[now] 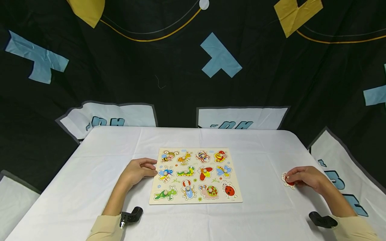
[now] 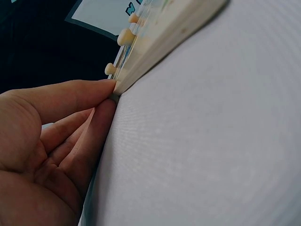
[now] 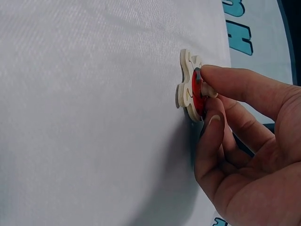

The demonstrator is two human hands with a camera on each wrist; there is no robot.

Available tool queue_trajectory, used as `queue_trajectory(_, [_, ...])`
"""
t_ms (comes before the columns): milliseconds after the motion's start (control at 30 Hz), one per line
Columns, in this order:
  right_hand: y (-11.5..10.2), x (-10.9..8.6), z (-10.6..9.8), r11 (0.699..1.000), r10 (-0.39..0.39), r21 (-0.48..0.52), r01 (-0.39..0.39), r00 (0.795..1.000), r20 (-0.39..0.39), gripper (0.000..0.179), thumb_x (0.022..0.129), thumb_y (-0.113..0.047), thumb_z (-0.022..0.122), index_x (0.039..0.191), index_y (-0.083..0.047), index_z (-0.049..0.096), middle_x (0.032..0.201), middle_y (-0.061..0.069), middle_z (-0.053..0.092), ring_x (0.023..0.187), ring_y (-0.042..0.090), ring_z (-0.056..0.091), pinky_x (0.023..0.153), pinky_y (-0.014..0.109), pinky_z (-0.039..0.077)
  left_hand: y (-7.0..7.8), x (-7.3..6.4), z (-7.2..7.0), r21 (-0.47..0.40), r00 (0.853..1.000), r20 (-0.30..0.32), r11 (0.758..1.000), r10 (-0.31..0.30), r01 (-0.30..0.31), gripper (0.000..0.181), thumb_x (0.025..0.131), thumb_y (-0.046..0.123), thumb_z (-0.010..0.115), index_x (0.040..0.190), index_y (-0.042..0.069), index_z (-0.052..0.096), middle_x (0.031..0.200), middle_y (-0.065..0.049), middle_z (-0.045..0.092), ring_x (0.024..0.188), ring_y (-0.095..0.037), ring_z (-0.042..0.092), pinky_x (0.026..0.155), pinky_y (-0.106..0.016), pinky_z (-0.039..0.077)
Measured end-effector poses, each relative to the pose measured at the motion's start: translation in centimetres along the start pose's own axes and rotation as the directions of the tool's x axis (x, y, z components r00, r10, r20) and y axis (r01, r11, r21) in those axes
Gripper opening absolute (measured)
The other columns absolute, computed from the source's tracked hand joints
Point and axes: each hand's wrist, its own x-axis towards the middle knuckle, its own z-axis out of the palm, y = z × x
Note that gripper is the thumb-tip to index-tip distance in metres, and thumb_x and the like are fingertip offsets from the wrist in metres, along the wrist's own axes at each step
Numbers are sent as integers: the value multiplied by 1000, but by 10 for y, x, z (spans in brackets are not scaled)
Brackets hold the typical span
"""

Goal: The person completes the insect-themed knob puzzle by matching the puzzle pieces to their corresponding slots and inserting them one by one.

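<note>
A wooden peg puzzle board (image 1: 195,203) with colourful insect pictures lies flat on the white cloth. My left hand (image 1: 138,172) is at its left side; in the left wrist view the thumb and a fingertip touch the board's edge (image 2: 155,59), fingers fairly straight. Well to the right of the board, my right hand (image 1: 307,178) pinches a ladybug puzzle piece (image 3: 187,89) by its small round knob (image 3: 209,90). That piece, red with a pale wavy outline, is close to the cloth. The board's lower right corner shows a ladybug picture (image 1: 230,191) with no knob visible.
Knobbed pieces such as a caterpillar (image 1: 186,171) and a snail (image 1: 209,191) sit in the board. White cloth (image 1: 256,214) covers the table. A black curtain (image 1: 175,73) with blue and yellow shapes hangs behind it. Black wrist devices (image 1: 131,216) are worn at both sleeves.
</note>
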Motion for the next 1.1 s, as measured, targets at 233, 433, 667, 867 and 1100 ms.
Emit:
queue_trajectory(233, [-9, -1, 5, 999, -25, -22, 25, 1000, 11, 29, 88, -24, 76, 104, -1, 74, 87, 0, 67, 84, 19, 56, 70, 30, 52, 0, 0, 0, -3, 1000, 4, 1000, -3, 3, 52, 77, 11, 85, 127, 3, 68, 95, -6, 73, 84, -13, 65, 73, -23, 51])
queue_trajectory(433, [-17, 1, 11, 998, -46, -36, 47, 999, 15, 28, 88, -23, 75, 104, -1, 74, 87, 1, 69, 83, 19, 57, 70, 30, 52, 1, 1, 0, 6, 1000, 3, 1000, -2, 2, 52, 78, 12, 85, 127, 4, 68, 95, -5, 73, 85, -12, 65, 75, -24, 51])
queue_trajectory(667, [-30, 2, 20, 996, -85, -32, 86, 996, 36, 27, 87, -21, 75, 103, 1, 73, 87, 1, 70, 80, 18, 59, 68, 30, 52, 0, 0, 0, 9, 1000, 3, 1000, 4, -4, 52, 78, 11, 84, 126, 3, 68, 96, -6, 73, 85, -12, 65, 75, -24, 50])
queue_trajectory(867, [-40, 5, 30, 994, -110, -5, 111, 991, 73, 25, 85, -17, 75, 102, 1, 74, 88, 2, 72, 80, 17, 60, 68, 30, 52, 1, -1, 1, 8, 1000, 3, 1000, 1, -1, 52, 78, 12, 84, 127, 3, 68, 96, -6, 73, 84, -12, 65, 74, -24, 50])
queue_trajectory(1100, [-56, 7, 42, 989, -145, -6, 147, 983, 112, 24, 84, -16, 77, 100, 2, 74, 87, 4, 71, 79, 17, 60, 68, 31, 52, 1, 1, 1, 6, 1000, 1, 1000, 2, -2, 52, 78, 12, 84, 126, 4, 68, 95, -5, 73, 84, -11, 66, 75, -24, 51])
